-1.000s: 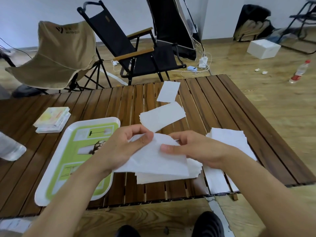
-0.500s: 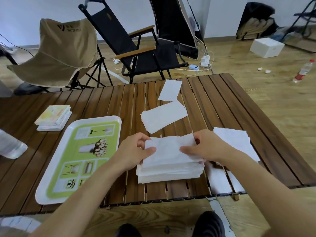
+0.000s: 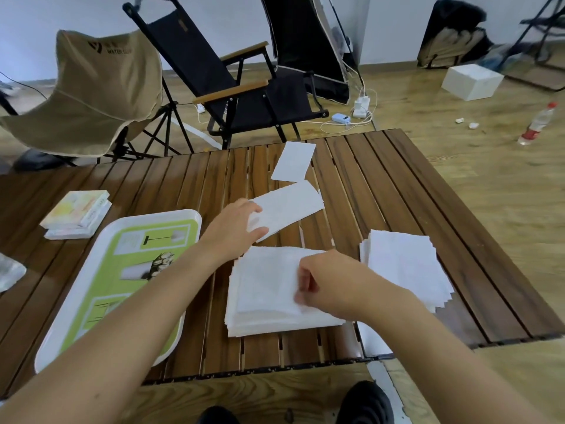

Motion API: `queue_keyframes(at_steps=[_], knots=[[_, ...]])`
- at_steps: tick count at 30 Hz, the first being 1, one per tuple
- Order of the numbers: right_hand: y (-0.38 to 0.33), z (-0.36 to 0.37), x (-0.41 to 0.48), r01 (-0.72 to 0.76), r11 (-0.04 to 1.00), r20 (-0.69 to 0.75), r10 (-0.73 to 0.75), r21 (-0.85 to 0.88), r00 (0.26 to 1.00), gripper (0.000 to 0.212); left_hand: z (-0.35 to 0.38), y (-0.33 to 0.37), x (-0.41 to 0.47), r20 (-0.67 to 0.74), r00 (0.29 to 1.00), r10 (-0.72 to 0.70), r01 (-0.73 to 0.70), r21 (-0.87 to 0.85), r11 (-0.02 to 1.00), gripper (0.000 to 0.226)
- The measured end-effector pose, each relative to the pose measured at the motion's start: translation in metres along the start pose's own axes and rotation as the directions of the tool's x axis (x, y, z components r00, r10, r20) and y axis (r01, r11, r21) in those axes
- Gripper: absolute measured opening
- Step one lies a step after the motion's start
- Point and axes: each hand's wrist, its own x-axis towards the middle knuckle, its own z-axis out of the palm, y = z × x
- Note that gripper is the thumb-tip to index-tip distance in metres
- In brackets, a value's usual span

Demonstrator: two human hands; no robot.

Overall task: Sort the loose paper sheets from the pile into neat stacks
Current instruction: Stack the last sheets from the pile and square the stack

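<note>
Head view. Left hand (image 3: 241, 228)?
Reaching forward; grip narrow, pinching near end of narrow stack (image 3: 290, 206), mid tabletop (image 3: 397, 185).

Right hand (image 3: 330, 280)?
Resting on middle stack (image 3: 263, 322), close to near edge; grip curled, pinching top sheet (image 3: 266, 276) at its right side.

Remaining paper?
Loose pile (image 3: 406, 264) just right of middle stack, edges ragged. Single sheet (image 3: 293, 160) lying flat beyond narrow stack.

Anything else noted?
Green-and-white tray (image 3: 159, 213) left of middle stack; booklets (image 3: 76, 214) further left, beside tray's far corner.
</note>
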Motion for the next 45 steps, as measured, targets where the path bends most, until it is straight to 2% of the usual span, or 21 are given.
queue_keyframes(at_steps=[2,4,9,13,18,20,22,24,25,27,28,31,32,35,37,41,45], knots=[[0.003,-0.004,-0.001,0.025,0.999,0.014,-0.026,0.037,1.000,0.011,0.007,-0.001,0.015,0.065,0.998,0.008,-0.011,0.059,0.998,0.052],[0.006,-0.009,-0.003,0.047,0.996,0.025,-0.049,0.076,0.998,0.014,0.011,-0.005,0.023,0.065,0.998,0.010,-0.016,0.091,0.996,0.049],[0.010,-0.017,-0.001,0.069,0.993,-0.071,-0.062,0.097,0.995,0.021,0.011,-0.014,0.021,-0.099,0.991,0.087,-0.077,0.099,0.992,0.027],[0.015,-0.023,0.002,0.031,0.994,-0.161,-0.014,0.105,0.987,0.026,0.003,-0.016,0.016,-0.197,0.979,0.055,-0.071,-0.076,0.995,0.028],[0.025,-0.029,-0.001,-0.049,0.975,-0.307,0.116,0.219,0.945,0.023,-0.026,0.002,-0.002,-0.451,0.889,0.083,-0.149,-0.111,0.983,0.029],[0.029,-0.032,-0.002,-0.071,0.949,-0.347,0.182,0.308,0.920,0.039,-0.043,0.018,-0.018,-0.513,0.848,0.134,-0.205,-0.084,0.975,0.029],[0.031,-0.037,-0.002,-0.049,0.913,-0.360,0.209,0.406,0.909,0.078,-0.059,0.036,-0.039,-0.532,0.824,0.197,-0.275,-0.071,0.959,0.026],[0.032,-0.044,-0.004,0.034,0.835,-0.355,0.195,0.549,0.914,0.105,-0.071,0.051,-0.062,-0.482,0.846,0.225,-0.333,-0.148,0.931,0.022],[0.034,-0.048,-0.005,0.086,0.774,-0.333,0.167,0.627,0.928,0.110,-0.075,0.057,-0.073,-0.442,0.866,0.234,-0.347,-0.194,0.917,0.021],[0.039,-0.052,-0.010,0.165,0.656,-0.283,0.077,0.737,0.956,0.105,-0.076,0.060,-0.088,-0.363,0.907,0.216,-0.333,-0.299,0.894,0.021],[0.041,-0.053,-0.012,0.181,0.634,-0.264,0.038,0.752,0.964,0.095,-0.074,0.058,-0.093,-0.325,0.927,0.188,-0.306,-0.364,0.880,0.021],[0.043,-0.053,-0.020,0.207,0.617,-0.232,-0.040,0.759,0.972,0.037,-0.061,0.048,-0.099,-0.158,0.983,0.099,-0.168,-0.518,0.839,0.021],[0.043,-0.052,-0.021,0.185,0.612,-0.212,-0.030,0.769,0.977,0.026,-0.056,0.044,-0.100,-0.077,0.995,0.064,-0.096,-0.539,0.837,0.023],[0.042,-0.043,-0.019,0.051,0.723,-0.138,0.062,0.689,0.989,0.025,-0.045,0.038,-0.101,0.149,0.986,-0.079,0.149,-0.556,0.817,0.038],[0.040,-0.033,-0.012,-0.032,0.816,-0.127,0.128,0.577,0.984,0.026,-0.040,0.035,-0.101,0.223,0.962,-0.157,0.250,-0.486,0.837,0.044],[0.033,-0.019,0.004,-0.083,0.892,-0.208,0.193,0.445,0.959,0.030,-0.033,0.028,-0.095,0.239,0.945,-0.223,0.302,-0.374,0.877,0.050],[0.030,-0.016,0.010,-0.148,0.939,-0.193,0.214,0.310,0.958,0.038,-0.023,0.021,-0.093,0.238,0.938,-0.250,0.312,-0.273,0.910,0.053]])
